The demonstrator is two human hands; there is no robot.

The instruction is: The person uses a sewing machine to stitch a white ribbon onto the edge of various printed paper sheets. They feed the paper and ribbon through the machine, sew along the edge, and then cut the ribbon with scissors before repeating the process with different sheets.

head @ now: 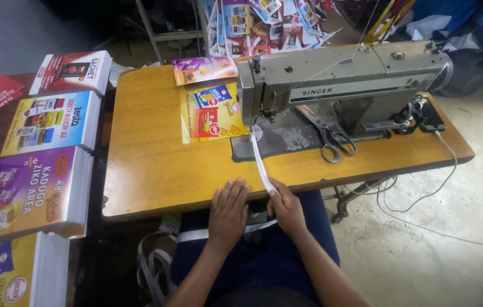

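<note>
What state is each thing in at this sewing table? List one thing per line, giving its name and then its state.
White tape: stretched from the needle to the table edge.
Right hand: grip pinching the tape.
Left hand: flat on the table, holding nothing.
Scissors: closed, lying on the machine bed.
Sewing machine: threaded, tape under its foot.
Printed sheets: lying flat beside the machine.
Stacks of printed sheets: piled at left.

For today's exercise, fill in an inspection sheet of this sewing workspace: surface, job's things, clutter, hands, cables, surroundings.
Surface: wooden sewing table, worn front edge.
Job's things: white tape strip running from the sewing machine to the hands; scissors on the machine bed.
Clutter: printed flyers beside the machine.
Hands: left hand flat on the table edge; right hand pinching the strip.
Cables: white cord hanging to the floor.
Surroundings: stacks of printed sheets at left; concrete floor.
</note>
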